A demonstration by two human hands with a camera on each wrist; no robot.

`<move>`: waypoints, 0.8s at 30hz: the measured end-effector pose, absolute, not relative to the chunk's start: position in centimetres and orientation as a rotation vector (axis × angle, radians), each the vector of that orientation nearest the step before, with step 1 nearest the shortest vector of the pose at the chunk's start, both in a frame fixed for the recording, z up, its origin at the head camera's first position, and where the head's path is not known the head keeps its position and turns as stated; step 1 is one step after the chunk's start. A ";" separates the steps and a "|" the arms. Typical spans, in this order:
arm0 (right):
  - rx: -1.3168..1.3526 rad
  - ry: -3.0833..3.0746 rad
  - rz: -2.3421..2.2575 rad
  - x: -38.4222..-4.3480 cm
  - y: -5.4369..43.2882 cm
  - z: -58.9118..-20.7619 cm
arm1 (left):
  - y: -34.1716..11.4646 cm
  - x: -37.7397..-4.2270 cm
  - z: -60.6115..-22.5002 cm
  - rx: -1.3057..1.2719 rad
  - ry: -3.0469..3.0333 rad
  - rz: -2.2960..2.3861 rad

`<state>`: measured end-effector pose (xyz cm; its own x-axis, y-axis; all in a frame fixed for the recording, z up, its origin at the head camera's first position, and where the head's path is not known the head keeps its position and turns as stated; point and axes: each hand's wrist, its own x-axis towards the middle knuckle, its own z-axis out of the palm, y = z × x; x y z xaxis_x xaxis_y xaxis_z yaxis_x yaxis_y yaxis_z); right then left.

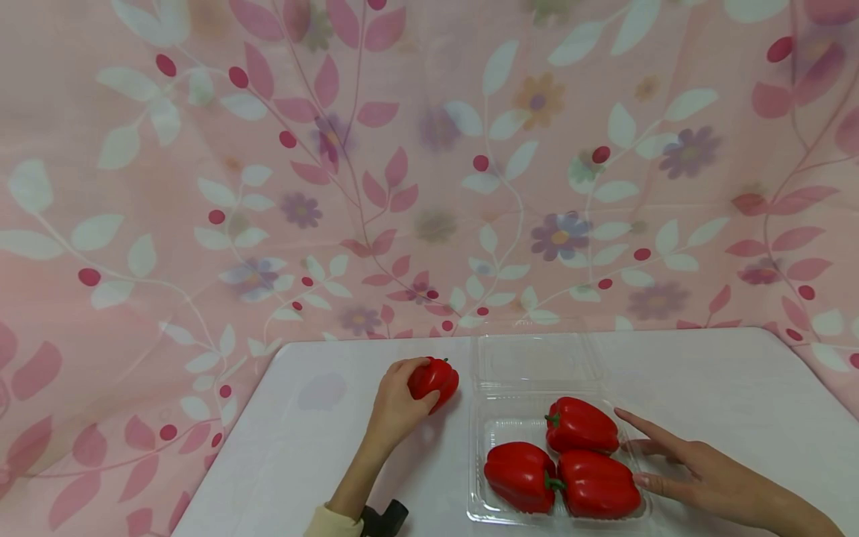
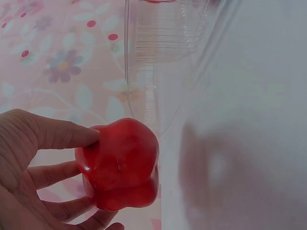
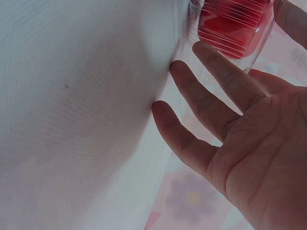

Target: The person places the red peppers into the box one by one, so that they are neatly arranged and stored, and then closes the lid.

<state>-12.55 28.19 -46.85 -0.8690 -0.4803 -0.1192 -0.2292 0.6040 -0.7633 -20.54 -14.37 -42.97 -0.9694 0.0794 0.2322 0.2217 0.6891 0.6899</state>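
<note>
My left hand (image 1: 400, 399) grips a red bell pepper (image 1: 436, 382) between thumb and fingers, to the left of a clear plastic clamshell box (image 1: 475, 477). In the left wrist view the lobed end of that pepper (image 2: 122, 163) shows, held over the white table with its shadow beside it. Three more red bell peppers with green stems lie in the box: one at the back right (image 1: 582, 425), one at the front left (image 1: 520, 477), one at the front right (image 1: 599, 485). My right hand (image 1: 701, 470) rests at the box's right side with fingers spread and straight.
The box's clear lid (image 1: 537, 358) lies folded back towards the rear edge of the white table (image 1: 731, 388). Behind the table hangs a pink cloth (image 1: 429, 186) with leaves and flowers. A black strap mount (image 1: 385, 518) sits at the left wrist.
</note>
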 end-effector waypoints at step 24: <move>-0.565 2.516 -1.124 -12.6 28.2 -46.9 | -14.3 -19.4 -41.0 -0.338 -2.592 -1.291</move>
<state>-12.62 28.21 -46.88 -0.8679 -0.4788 -0.1323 -0.2208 0.6104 -0.7607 -19.39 -14.33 -41.04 -0.9480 0.1040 0.3008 0.3028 0.5861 0.7515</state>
